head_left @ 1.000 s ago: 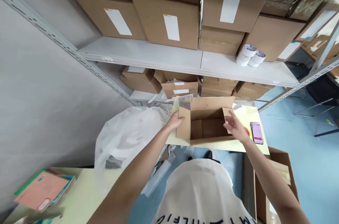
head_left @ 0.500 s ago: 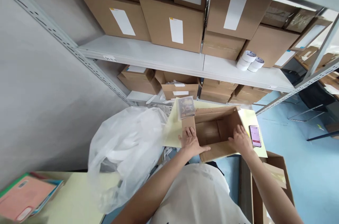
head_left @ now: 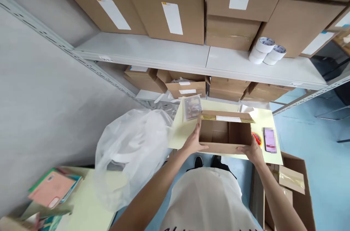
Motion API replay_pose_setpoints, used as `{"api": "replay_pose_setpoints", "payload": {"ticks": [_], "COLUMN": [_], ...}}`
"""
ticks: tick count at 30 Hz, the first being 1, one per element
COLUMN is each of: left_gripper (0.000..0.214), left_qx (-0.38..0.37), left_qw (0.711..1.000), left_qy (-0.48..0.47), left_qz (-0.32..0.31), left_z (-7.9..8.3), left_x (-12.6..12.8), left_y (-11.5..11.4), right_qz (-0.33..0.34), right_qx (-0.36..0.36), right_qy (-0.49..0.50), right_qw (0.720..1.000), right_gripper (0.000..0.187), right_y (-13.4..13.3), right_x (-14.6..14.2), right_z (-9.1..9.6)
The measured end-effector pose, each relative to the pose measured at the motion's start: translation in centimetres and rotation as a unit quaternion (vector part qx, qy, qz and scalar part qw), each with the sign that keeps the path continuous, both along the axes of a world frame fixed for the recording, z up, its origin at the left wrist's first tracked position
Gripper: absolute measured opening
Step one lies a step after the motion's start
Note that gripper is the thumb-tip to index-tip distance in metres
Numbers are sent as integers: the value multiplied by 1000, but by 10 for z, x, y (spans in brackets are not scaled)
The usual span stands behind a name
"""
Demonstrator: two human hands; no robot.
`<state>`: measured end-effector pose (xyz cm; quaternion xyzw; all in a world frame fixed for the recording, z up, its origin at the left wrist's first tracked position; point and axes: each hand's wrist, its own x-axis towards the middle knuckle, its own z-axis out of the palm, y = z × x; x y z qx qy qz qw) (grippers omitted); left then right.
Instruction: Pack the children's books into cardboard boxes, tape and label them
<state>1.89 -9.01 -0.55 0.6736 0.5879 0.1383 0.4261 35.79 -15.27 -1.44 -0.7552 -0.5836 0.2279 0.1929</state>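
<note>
An open cardboard box (head_left: pixel 221 148) is held between my two hands above the pale yellow table, its opening facing me and its inside bare. My left hand (head_left: pixel 193 141) grips the left end, with the thumb along the near edge. On the opposite end, my right hand (head_left: pixel 253 149) is closed the same way. A far flap (head_left: pixel 209 115) carries a white label and shiny tape. Left of the box lies a clear plastic bag (head_left: pixel 191 108) with small items I cannot make out. A yellow-and-red roll (head_left: pixel 257 139) and a phone (head_left: pixel 270 140) lie to the right.
Left of the table bulges a large translucent plastic bag (head_left: pixel 133 151). Shelves (head_left: pixel 175 58) ahead hold cardboard boxes and white tape rolls (head_left: pixel 265 50). A big open carton (head_left: pixel 298 194) stands at lower right. Folders (head_left: pixel 51 189) lie on a surface at lower left.
The box has turned, so its labelled far flap now shows and its left flap no longer does. Both hands have shifted to its ends. The yellow-and-red roll has come into view.
</note>
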Motion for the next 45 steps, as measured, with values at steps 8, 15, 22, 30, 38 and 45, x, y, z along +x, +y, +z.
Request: {"api": "replay_pose_setpoints", "payload": {"ticks": [8,15,22,30,38,45], "left_gripper": [119,98,53,78,83,100], "left_qx": [24,4,-71,-138,-195,-196], "left_qw": [995,978,919,912,905,882], "left_qy": [-79,-186,-140,5,51,79], "left_qz": [59,89,363,387,375,421], "left_z": [-14,-37,-64,-111,-104,-101], "left_x": [-4,-18,-80,-58,-40,-11], "left_y": [9,-8,58,165,185,188], "right_qz": [128,441,428,438,421,423], "right_qx": [101,22,-59,-39,-46,-63], "right_qy": [-109,-69,-78,-71,-81,-87], "right_qw": [981,894,898,895,902,900], "right_gripper": [76,92,75,70,64,63], "right_y": [-1,61,71,62,59,58], "right_x": [-55,-178,-205,-196,-200,-200], "right_z": [21,48,35,18,17,20]}}
